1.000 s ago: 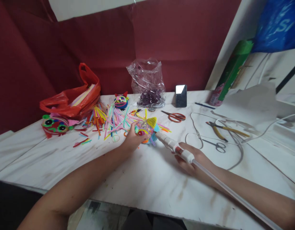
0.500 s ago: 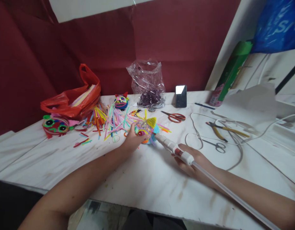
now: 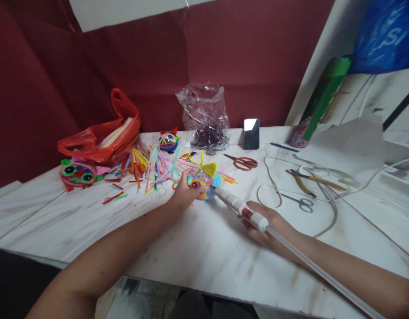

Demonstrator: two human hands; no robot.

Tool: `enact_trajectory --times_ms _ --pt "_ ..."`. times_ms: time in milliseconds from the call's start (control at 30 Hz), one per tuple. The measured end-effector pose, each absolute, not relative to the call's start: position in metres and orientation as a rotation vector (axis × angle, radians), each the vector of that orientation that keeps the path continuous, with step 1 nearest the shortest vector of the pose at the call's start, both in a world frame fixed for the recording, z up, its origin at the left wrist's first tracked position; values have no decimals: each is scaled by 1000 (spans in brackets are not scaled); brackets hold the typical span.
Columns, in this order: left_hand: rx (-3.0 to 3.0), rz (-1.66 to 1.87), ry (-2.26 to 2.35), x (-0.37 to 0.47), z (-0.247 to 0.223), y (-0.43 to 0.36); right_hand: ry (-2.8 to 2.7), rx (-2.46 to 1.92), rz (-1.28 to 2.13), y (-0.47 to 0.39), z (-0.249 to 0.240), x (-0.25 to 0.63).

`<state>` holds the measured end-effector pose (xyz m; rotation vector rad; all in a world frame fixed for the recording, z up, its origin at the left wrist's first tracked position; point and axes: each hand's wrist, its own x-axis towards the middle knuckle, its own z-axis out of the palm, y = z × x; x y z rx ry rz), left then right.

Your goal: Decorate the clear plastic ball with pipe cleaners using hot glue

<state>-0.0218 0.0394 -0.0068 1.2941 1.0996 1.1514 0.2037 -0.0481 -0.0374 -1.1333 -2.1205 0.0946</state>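
Note:
My left hand (image 3: pixel 185 191) is closed on a round, colourful craft head (image 3: pixel 204 173) with a yellow pointed ear, a red and yellow eye and a light-blue side. In my right hand (image 3: pixel 262 223) is a white glue gun (image 3: pixel 234 202), a long clear glue stick running out of its back end. The gun's nozzle points at the craft head's lower right side, at or very near its surface; whether they touch, I cannot tell.
Pipe cleaners (image 3: pixel 161 166), a red bag (image 3: pixel 101 137) and two finished-looking heads (image 3: pixel 78 173) lie left. Behind are a clear bag (image 3: pixel 207 124) and a phone (image 3: pixel 251 134). Red-handled scissors (image 3: pixel 244 163), pliers (image 3: pixel 304 181), small scissors (image 3: pixel 304 204) and cables lie right.
The glue gun has shifted very slightly left, its nozzle a little nearer the craft head. Both hands keep their hold.

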Motion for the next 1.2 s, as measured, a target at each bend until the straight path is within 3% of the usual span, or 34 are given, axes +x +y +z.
enact_trajectory --times_ms 367,1200 --pt "1282 1132 1090 -22 -8 41 -2203 -1041 167 -48 -35 207" --pt "1271 1123 1069 -22 -7 43 -2130 -979 -32 -42 -45 203"
